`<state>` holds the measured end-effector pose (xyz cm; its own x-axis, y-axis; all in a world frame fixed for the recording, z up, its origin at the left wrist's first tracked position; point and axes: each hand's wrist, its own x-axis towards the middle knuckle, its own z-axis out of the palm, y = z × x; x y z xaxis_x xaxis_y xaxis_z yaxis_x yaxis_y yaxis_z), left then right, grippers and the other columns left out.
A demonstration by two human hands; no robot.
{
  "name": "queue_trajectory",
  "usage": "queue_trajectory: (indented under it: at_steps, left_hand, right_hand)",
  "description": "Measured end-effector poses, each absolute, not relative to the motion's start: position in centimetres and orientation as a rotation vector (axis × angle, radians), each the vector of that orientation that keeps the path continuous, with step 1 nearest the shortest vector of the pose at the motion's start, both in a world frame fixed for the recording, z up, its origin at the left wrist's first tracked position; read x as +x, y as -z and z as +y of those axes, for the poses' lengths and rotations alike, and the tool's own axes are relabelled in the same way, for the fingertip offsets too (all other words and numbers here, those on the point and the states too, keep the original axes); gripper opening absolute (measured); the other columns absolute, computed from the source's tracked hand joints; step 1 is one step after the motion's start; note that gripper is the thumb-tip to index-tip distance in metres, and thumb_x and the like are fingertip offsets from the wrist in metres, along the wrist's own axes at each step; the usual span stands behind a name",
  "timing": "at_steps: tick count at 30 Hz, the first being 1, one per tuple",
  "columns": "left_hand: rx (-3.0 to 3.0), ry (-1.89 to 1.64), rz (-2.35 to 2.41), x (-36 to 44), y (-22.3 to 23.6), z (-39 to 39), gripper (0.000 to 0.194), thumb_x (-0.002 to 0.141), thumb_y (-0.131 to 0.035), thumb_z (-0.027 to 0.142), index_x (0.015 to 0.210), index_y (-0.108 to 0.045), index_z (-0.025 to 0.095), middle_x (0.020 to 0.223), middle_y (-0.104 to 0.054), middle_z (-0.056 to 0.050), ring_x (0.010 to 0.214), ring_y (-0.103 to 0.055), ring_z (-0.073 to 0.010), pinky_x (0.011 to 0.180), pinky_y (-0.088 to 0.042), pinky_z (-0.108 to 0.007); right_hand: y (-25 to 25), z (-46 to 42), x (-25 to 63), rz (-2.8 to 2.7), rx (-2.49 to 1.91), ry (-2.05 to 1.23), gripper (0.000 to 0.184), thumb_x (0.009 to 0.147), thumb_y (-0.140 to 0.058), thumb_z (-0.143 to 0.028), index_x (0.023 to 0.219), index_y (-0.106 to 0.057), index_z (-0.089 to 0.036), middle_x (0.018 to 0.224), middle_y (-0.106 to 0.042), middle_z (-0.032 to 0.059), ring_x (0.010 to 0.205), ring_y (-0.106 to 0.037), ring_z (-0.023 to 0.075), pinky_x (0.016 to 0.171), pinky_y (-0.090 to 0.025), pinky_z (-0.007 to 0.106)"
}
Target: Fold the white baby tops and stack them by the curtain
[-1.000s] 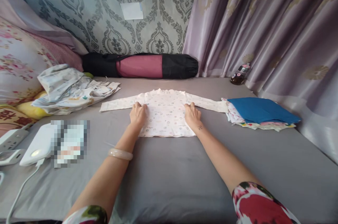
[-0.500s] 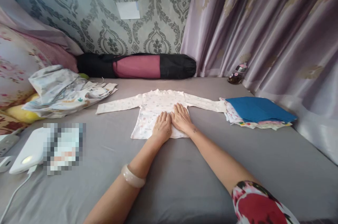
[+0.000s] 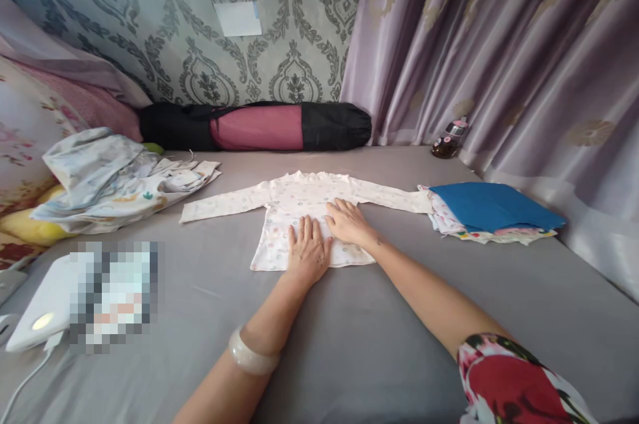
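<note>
A small white long-sleeved shirt with a faint print (image 3: 294,198) lies spread flat on the grey bed sheet (image 3: 349,331), sleeves stretched out to both sides. My left hand (image 3: 308,249) rests flat on the shirt's lower middle, fingers stretched out and slightly apart. My right hand (image 3: 347,221) lies flat beside it on the shirt's body, a little farther up, fingers extended. Neither hand holds anything. A pale bangle (image 3: 252,357) sits on my left wrist.
A heap of unfolded clothes (image 3: 114,178) lies at the left. A folded stack topped by a blue cloth (image 3: 492,208) sits at the right. A black and pink rolled bag (image 3: 259,126) lies by the wall. A white device (image 3: 37,304) is at front left. Curtains (image 3: 499,58) hang on the right.
My hands slid from the shirt's two sides to its middle, and now rest flat side by side; the left hand has drawn slightly toward the hem.
</note>
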<state>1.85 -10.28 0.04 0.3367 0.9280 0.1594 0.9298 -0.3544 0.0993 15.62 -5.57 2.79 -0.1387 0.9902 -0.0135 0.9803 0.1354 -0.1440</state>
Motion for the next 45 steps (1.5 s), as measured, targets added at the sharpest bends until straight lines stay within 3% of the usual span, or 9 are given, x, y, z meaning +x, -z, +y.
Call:
queue_trajectory:
  at_steps: [3, 5, 13, 19, 28, 31, 35, 39, 45]
  left_hand:
    - [-2.626, 0.379, -1.666, 2.3, -0.4, -10.1, 0.062, 0.099, -0.028, 0.046, 0.142, -0.044, 0.005, 0.153, -0.037, -0.021, 0.146, -0.027, -0.0319, 0.118, -0.02, -0.056]
    - [-2.658, 0.423, -1.598, 2.5, -0.5, -10.1, 0.061, 0.098, -0.029, 0.049, 0.14, -0.046, 0.007, 0.153, -0.038, -0.019, 0.146, -0.026, -0.0319, 0.119, -0.019, -0.056]
    - [-2.812, 0.391, -1.541, 1.8, -0.2, -9.5, 0.076, 0.094, -0.026, 0.065, 0.144, -0.042, 0.01, 0.154, -0.036, -0.018, 0.145, -0.028, -0.0324, 0.118, -0.02, -0.058]
    - [-2.735, 0.384, -1.652, 1.8, 0.7, -9.3, 0.096, 0.084, -0.026, 0.081, 0.15, -0.034, 0.012, 0.158, -0.027, -0.02, 0.147, -0.019, -0.0399, 0.115, -0.018, -0.064]
    - [-2.728, 0.383, -1.645, 2.0, 1.0, -9.6, 0.095, 0.086, -0.023, 0.079, 0.151, -0.032, 0.011, 0.158, -0.025, -0.02, 0.147, -0.017, -0.0417, 0.114, -0.016, -0.068]
    - [-2.753, 0.436, -1.663, 2.0, 0.1, -9.3, 0.09, 0.087, -0.026, 0.077, 0.148, -0.039, 0.013, 0.155, -0.034, -0.018, 0.145, -0.026, -0.0388, 0.114, -0.023, -0.063]
    - [-2.536, 0.565, -1.903, 1.1, -1.1, -8.5, 0.066, 0.098, -0.023, 0.056, 0.138, -0.052, 0.011, 0.145, -0.05, -0.018, 0.138, -0.041, -0.0306, 0.114, -0.031, -0.052]
    - [-2.308, 0.528, -1.998, -0.3, -0.3, -7.8, 0.071, 0.096, -0.031, 0.057, 0.14, -0.048, 0.004, 0.152, -0.037, -0.025, 0.145, -0.026, -0.0389, 0.115, -0.023, -0.061]
    - [-2.262, 0.335, -2.123, -0.7, 1.1, -7.9, 0.088, 0.091, -0.032, 0.068, 0.147, -0.036, 0.001, 0.153, -0.029, -0.031, 0.144, -0.021, -0.0457, 0.112, -0.019, -0.067]
  right_hand:
    - [-4.9, -2.7, 15.8, -2.254, -2.092, -0.238, 0.038, 0.097, -0.035, -0.026, 0.112, -0.069, -0.019, 0.123, -0.065, 0.012, 0.115, -0.056, 0.0257, 0.094, -0.04, 0.035]
    - [-5.8, 0.0, 16.0, -2.188, -2.119, -0.219, 0.039, 0.098, -0.033, -0.022, 0.109, -0.07, -0.019, 0.118, -0.068, 0.0121, 0.111, -0.059, 0.0243, 0.088, -0.041, 0.032]
    - [-4.8, 8.6, 15.8, -2.143, -2.164, -0.205, 0.033, 0.096, -0.041, -0.017, 0.117, -0.066, -0.023, 0.127, -0.063, 0.009, 0.124, -0.047, 0.0262, 0.097, -0.036, 0.034]
    - [-3.7, 10.8, 15.7, -2.1, -2.221, -0.236, 0.032, 0.092, -0.048, -0.018, 0.12, -0.063, -0.02, 0.135, -0.055, 0.0126, 0.128, -0.041, 0.0296, 0.101, -0.032, 0.04]
    - [-2.8, 10.7, 16.4, -2.082, -2.184, -0.113, 0.029, 0.095, -0.046, -0.021, 0.121, -0.059, -0.02, 0.131, -0.055, 0.0114, 0.124, -0.041, 0.0281, 0.099, -0.031, 0.04]
    - [-3.5, 10.8, 15.5, -2.125, -2.162, -0.108, 0.03, 0.093, -0.048, -0.018, 0.119, -0.062, -0.019, 0.129, -0.057, 0.0127, 0.125, -0.041, 0.0295, 0.1, -0.03, 0.041]
    - [-4.1, 11.0, 12.5, -2.279, -1.958, -0.136, 0.035, 0.098, -0.038, -0.019, 0.124, -0.061, -0.025, 0.132, -0.058, 0.0089, 0.124, -0.042, 0.0266, 0.099, -0.031, 0.039]
    - [-3.5, 11.0, 9.5, -2.328, -1.891, -0.158, 0.037, 0.099, -0.036, -0.02, 0.125, -0.061, -0.027, 0.132, -0.058, 0.0084, 0.123, -0.043, 0.0257, 0.097, -0.033, 0.038]
    - [-2.0, 11.2, 8.4, -2.248, -1.91, -0.049, 0.034, 0.098, -0.034, -0.014, 0.119, -0.06, -0.013, 0.127, -0.054, 0.0162, 0.119, -0.042, 0.0284, 0.097, -0.032, 0.039]
